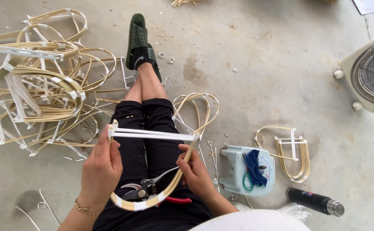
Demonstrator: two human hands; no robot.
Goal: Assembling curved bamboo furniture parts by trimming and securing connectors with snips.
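Cane frame over the lap, white bars across its top | left hand grasps its left end, right hand grips the right side | pruners on lap beneath | frame pile far left | pale blue stool with blue cloth, flask right | fan far right
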